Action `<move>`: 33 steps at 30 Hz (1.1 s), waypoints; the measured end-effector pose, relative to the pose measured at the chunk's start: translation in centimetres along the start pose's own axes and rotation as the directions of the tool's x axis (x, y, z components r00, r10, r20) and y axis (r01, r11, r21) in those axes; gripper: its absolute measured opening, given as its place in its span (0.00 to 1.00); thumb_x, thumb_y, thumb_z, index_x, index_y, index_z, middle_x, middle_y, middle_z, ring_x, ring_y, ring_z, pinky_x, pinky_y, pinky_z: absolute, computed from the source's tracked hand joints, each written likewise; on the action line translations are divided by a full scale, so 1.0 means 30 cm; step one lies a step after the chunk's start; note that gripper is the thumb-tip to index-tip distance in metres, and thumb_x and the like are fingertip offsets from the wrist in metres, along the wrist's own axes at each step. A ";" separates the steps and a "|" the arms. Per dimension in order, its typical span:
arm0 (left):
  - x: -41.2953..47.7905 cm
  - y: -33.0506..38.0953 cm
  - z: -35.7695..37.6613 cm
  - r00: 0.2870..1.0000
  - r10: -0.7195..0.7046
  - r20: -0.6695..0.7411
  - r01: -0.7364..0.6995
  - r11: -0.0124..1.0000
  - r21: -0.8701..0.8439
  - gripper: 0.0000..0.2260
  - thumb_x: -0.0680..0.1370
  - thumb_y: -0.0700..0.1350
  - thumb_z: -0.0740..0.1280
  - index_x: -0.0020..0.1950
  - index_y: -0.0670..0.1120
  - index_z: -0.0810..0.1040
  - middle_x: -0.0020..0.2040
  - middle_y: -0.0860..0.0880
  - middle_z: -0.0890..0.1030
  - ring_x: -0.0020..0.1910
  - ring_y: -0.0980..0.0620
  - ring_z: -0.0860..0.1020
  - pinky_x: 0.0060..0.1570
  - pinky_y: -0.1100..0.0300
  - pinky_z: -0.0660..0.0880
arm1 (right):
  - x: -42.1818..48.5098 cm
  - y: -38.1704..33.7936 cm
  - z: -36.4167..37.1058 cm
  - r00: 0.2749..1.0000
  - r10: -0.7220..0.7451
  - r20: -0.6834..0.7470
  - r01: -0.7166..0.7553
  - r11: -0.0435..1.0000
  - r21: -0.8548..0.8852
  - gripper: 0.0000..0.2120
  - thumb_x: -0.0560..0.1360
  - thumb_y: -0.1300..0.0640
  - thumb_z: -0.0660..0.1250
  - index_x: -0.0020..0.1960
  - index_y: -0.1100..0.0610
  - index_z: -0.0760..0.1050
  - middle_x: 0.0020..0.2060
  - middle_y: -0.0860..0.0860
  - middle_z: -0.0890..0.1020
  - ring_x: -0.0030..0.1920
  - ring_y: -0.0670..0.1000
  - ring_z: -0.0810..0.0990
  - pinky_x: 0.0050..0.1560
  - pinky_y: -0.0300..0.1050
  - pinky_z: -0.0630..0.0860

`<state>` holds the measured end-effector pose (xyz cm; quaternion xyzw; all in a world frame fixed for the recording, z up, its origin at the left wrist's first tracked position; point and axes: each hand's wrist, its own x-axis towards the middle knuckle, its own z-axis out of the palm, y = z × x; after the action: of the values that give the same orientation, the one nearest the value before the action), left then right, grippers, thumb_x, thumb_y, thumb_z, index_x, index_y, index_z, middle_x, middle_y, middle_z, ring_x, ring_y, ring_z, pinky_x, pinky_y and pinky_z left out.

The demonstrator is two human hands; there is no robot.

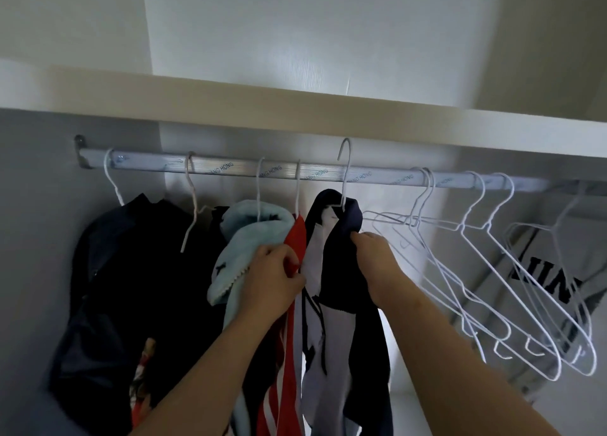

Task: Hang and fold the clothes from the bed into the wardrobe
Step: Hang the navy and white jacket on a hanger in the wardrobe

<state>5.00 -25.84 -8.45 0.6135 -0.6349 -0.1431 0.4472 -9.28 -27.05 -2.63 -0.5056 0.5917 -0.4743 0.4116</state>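
At the wardrobe rail (230, 168), hanging step: left hand (274, 279) pinches the jacket's (338, 281) white front, right hand (377, 258) grips its navy shoulder, hanger hook (345, 173) apparently above the rail, unseated; next, lower it on.

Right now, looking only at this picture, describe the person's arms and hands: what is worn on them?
The left forearm and right forearm are bare to the picture's edge, no sleeves showing. The left hand and right hand wear no gloves; no watch, bracelet or ring can be seen.
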 end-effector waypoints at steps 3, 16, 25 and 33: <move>0.017 -0.020 0.002 1.000 0.008 0.012 -0.007 0.999 -0.041 0.10 0.69 0.39 0.69 0.38 0.52 0.71 0.46 0.47 0.75 0.35 0.56 0.72 0.32 0.66 0.66 | 0.008 0.036 0.035 0.999 0.050 0.016 -0.051 0.997 0.059 0.12 0.78 0.63 0.55 0.36 0.59 0.67 0.32 0.54 0.70 0.31 0.49 0.69 0.30 0.40 0.64; 0.001 -0.023 0.039 0.998 -0.051 -0.035 0.043 0.976 -0.215 0.10 0.70 0.36 0.67 0.38 0.51 0.73 0.44 0.50 0.78 0.42 0.55 0.74 0.39 0.67 0.69 | 0.010 0.138 0.078 1.000 -0.018 -0.025 0.018 0.999 -0.031 0.11 0.79 0.58 0.54 0.38 0.57 0.65 0.34 0.51 0.70 0.33 0.49 0.68 0.34 0.42 0.65; -0.076 -0.003 0.040 0.995 -0.092 -0.047 0.078 0.967 -0.242 0.13 0.73 0.35 0.66 0.38 0.54 0.73 0.37 0.54 0.73 0.36 0.59 0.71 0.36 0.67 0.69 | -0.104 0.248 0.060 0.997 -0.080 -0.019 0.077 0.988 -0.136 0.09 0.81 0.53 0.54 0.50 0.58 0.68 0.37 0.48 0.74 0.33 0.43 0.71 0.26 0.30 0.67; -0.275 0.027 0.061 0.994 -0.100 -0.045 0.091 0.982 -0.165 0.09 0.74 0.34 0.65 0.42 0.49 0.77 0.39 0.46 0.78 0.34 0.58 0.72 0.30 0.73 0.69 | -0.268 0.355 -0.042 0.998 -0.007 0.068 0.018 0.986 -0.169 0.04 0.80 0.56 0.57 0.50 0.55 0.69 0.41 0.49 0.76 0.37 0.45 0.74 0.33 0.31 0.70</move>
<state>1.86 -18.86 -12.12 0.6085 -0.5787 -0.1993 0.5051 -11.50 -18.51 -12.72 -0.5581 0.6124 -0.4076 0.3839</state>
